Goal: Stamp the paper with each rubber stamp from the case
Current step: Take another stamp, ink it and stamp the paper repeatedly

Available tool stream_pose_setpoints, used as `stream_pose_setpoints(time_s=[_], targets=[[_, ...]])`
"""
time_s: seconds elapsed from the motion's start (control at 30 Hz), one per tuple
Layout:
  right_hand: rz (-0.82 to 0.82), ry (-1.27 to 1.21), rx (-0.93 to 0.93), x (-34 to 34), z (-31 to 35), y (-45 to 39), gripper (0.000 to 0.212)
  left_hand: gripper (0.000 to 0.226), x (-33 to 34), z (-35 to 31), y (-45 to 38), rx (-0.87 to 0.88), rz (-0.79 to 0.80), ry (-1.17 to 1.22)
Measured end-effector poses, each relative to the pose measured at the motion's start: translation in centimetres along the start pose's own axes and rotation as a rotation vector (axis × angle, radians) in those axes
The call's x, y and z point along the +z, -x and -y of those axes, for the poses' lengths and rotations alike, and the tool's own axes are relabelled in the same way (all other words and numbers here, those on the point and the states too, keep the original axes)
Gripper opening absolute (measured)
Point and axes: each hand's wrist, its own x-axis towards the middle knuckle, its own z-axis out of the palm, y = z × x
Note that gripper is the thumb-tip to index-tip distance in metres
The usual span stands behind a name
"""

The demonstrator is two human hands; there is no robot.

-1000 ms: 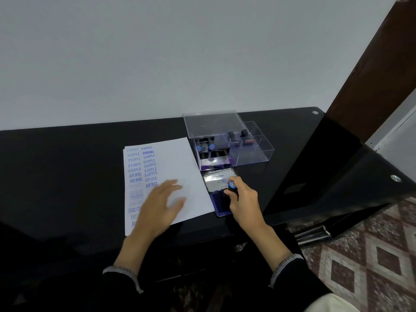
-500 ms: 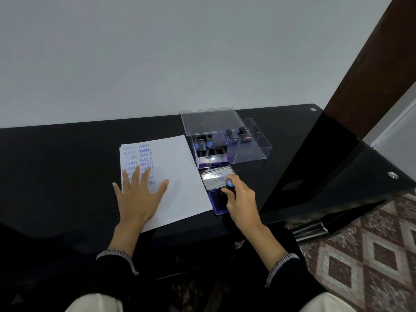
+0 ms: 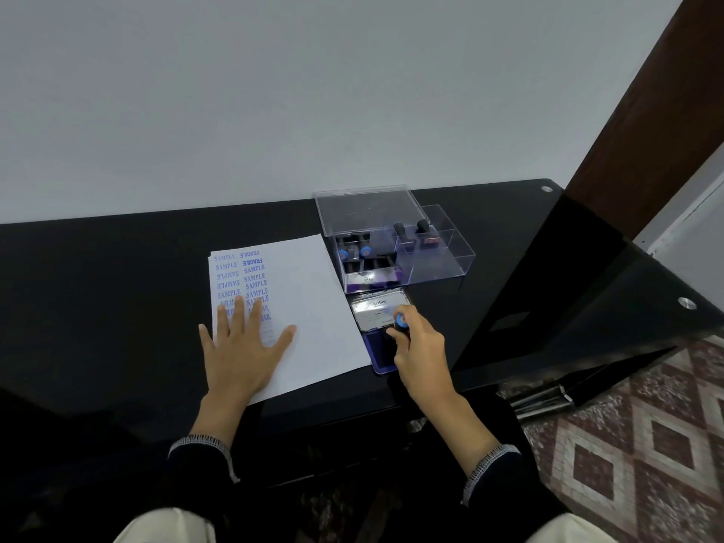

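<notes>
The left hand [image 3: 243, 346] lies flat, fingers spread, palm down on the lower left part of the paper [image 3: 290, 307], covering the lowest stamped lines. The sheet rests on the black tabletop [image 3: 117, 291] with two columns of blue imprints (SAMPLE, FRAGILE, AIR MAIL) along its left side; its right half is blank. The right hand [image 3: 421, 352] is closed around a rubber stamp [image 3: 401, 322] with a blue-capped black handle, held upright and pressed onto the open ink pad [image 3: 378, 352], whose silver lid [image 3: 374, 311] stands folded back behind it. The ink pad sits just beside the paper's right edge, near the tabletop's front edge. Directly behind the pad stands the clear plastic case [image 3: 391, 244], lid raised, touching or nearly touching the pad's lid. Two blue-capped stamps [image 3: 354, 252] remain in its left compartments, two black-handled stamps [image 3: 411, 231] in the rear right. Open tabletop lies left of the paper; the right corner drops off to a tiled floor [image 3: 642, 444].
</notes>
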Motion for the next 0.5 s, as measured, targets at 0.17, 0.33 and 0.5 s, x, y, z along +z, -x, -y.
stream_pose_setpoints(time_s=[0.17, 0.33, 0.5], targets=[[0.044, 0.029, -0.022, -0.5, 0.4, -0.6, 0.031, 0.09, 0.1, 0.1, -0.1, -0.002, 0.001, -0.003], [0.117, 0.04, -0.024, -1.1, 0.7, -1.5, 0.03, 0.092, -0.1, -0.1, 0.0, -0.002, 0.002, -0.01], [0.009, 0.024, 0.006, 0.1, -0.1, 0.0, 0.035, 0.089, -0.1, -0.1, 0.2, 0.002, -0.028, 0.018]])
